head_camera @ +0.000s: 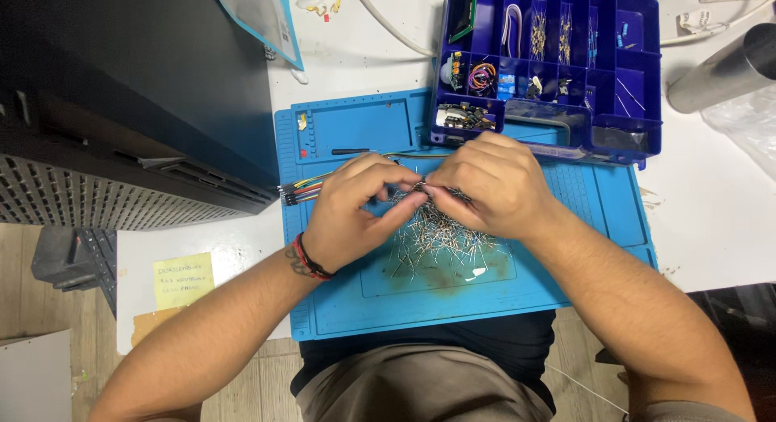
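Both hands meet fingertip to fingertip, the left hand [352, 208] and right hand [489, 183] pinching a small metal-legged component [420, 187] directly above the pile of loose wire-leaded components [436, 240] on the blue mat [347, 309] beneath them.

The work mat [582, 228] is matt blue rubber-like material. The compartment box [638, 34] is glossy blue plastic. The loose pins [440, 240] are bright metal. The cylinder [719, 70] is smooth brushed metal.
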